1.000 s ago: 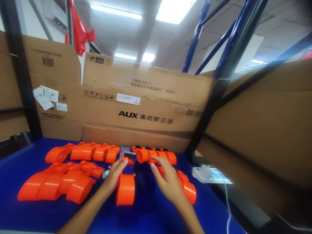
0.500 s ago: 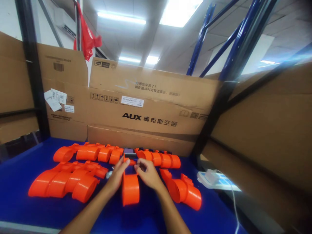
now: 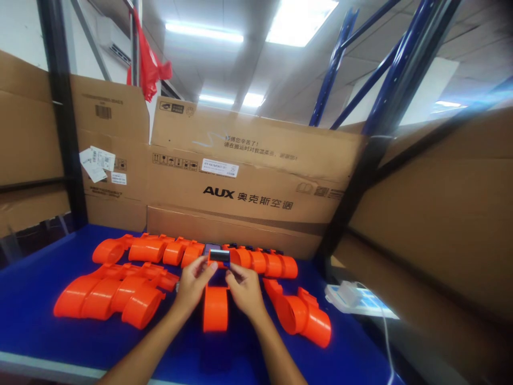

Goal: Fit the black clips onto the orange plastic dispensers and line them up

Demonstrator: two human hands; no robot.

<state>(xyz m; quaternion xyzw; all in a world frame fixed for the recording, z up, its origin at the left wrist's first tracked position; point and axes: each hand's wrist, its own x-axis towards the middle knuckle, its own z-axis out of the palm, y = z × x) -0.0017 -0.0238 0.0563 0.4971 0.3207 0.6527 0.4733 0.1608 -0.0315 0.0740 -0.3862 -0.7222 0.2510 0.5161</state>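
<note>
Both your forearms come up from the bottom edge, wrists angled in, hands meeting just below frame ctr. Your L hand (image 3: 194, 280) pinches the L end of an orange piece (image 3: 215, 311), thumb flat on the near face, fingers curled behind. Your R hand (image 3: 244, 289) is at the piece's R end, thumb & index bent in close; can't tell if it's pinching or only touching. The piece is up in your hands, lower ctr: smooth, glossy, plastic-looking, w/ a wide rounded band at the bottom & a dark block (image 3: 220, 257), pale-edged, at the top. Similar orange parts (image 3: 140, 310) lie in rows on the blue table (image 3: 168, 355), lower L & lower R, round bands like short tubes; the back R row (image 3: 272, 264) has small black bits on top. Behind stands flat brown cardboard (image 3: 248, 179), creased, printed "AUX". White power strip (image 3: 371, 305), lower R, w/ a thin cable; crinkly red bag (image 3: 148, 69), upper L.
</note>
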